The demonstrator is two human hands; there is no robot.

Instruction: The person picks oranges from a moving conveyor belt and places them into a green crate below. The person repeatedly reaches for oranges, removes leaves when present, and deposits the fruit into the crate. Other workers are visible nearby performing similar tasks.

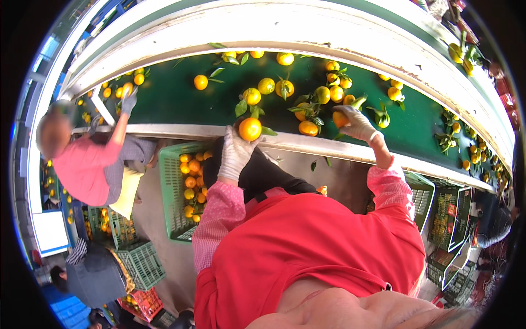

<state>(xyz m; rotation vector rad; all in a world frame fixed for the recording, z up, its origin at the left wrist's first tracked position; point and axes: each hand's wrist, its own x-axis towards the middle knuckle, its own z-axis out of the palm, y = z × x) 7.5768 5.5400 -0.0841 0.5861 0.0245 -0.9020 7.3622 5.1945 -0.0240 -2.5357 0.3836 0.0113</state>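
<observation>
My left hand (238, 154), in a whitish work glove, holds an orange citrus fruit (250, 129) with a green leaf beside it, over the near rim of the conveyor. Farther right, my right hand (356, 122), gloved too, is closed around another orange citrus fruit (340, 119) above the green conveyor belt (172, 100). Leafy citrus fruits lie between and beyond both hands, among them a single fruit (308, 128) close to the near rim and a cluster (322, 95) behind it.
A green plastic crate (163, 193) with citrus fruits stands left of my legs. The conveyor's white near rim (312, 147) runs before me. A co-worker in pink (86, 172) reaches over the belt at left. Several crates (450, 214) stand at right.
</observation>
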